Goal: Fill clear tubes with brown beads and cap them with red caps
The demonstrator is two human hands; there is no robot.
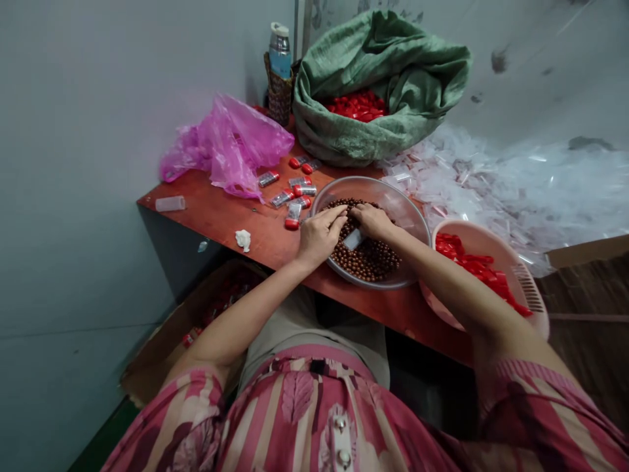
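A clear bowl (417,229) on the red table holds many round brown beads (366,263). My left hand (320,235) reaches over its left rim, fingers stretched out above the beads, nothing visible in them. From the right, my right hand (372,220) dips into the beads with its fingers curled together; their tips are hidden, so what they hold cannot be made out. Among the beads, below both hands, lies a small clear plastic case (352,239). Several small clear containers with red caps (293,211) and dark contents lie left of the bowl.
A pink basket (445,313) of red caps (476,265) stands at the right. Behind are a green sack (339,141) with red pieces, a heap of clear cases (540,177), a purple bag (230,141) and a flask (280,56). An open carton (147,367) sits below, left.
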